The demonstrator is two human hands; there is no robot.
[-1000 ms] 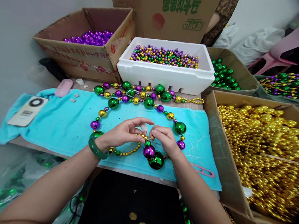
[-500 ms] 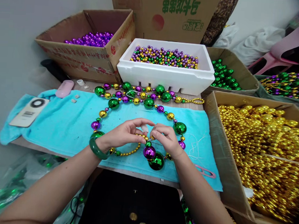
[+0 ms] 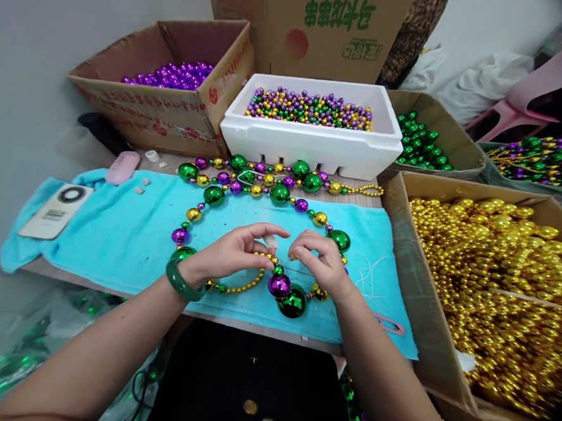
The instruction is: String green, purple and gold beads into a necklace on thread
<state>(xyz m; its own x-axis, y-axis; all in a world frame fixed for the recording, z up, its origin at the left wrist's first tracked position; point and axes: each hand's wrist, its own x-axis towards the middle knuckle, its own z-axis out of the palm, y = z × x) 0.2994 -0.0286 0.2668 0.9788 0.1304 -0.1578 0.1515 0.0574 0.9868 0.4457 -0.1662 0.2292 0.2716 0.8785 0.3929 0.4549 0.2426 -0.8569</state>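
A large bead necklace [image 3: 279,194] of green, purple and gold beads lies in a loop on the turquoise towel [image 3: 127,239]. My left hand [image 3: 245,249], with a green bangle [image 3: 183,279] at the wrist, pinches it where small gold beads [image 3: 244,289] meet a green bead. Just below hang a purple bead [image 3: 279,286] and a big green bead [image 3: 293,301]. A small white piece [image 3: 271,241] shows among the left fingers. My right hand [image 3: 320,260] is a little apart on the right, fingers curled together; what they pinch is too small to make out.
Behind the loop lies a second bead strand [image 3: 311,182]. A white foam box [image 3: 308,142] of small beads stands at the back, a carton [image 3: 144,116] of purple beads left of it. On the right is a carton [image 3: 398,243] of gold beads. A pink clip [image 3: 391,324] and white threads [image 3: 370,273] lie nearby.
My right hand has drawn away to the right from the left fingers and the strand. The left hand keeps its hold, nearly still; the purple and green beads have shifted slightly left.
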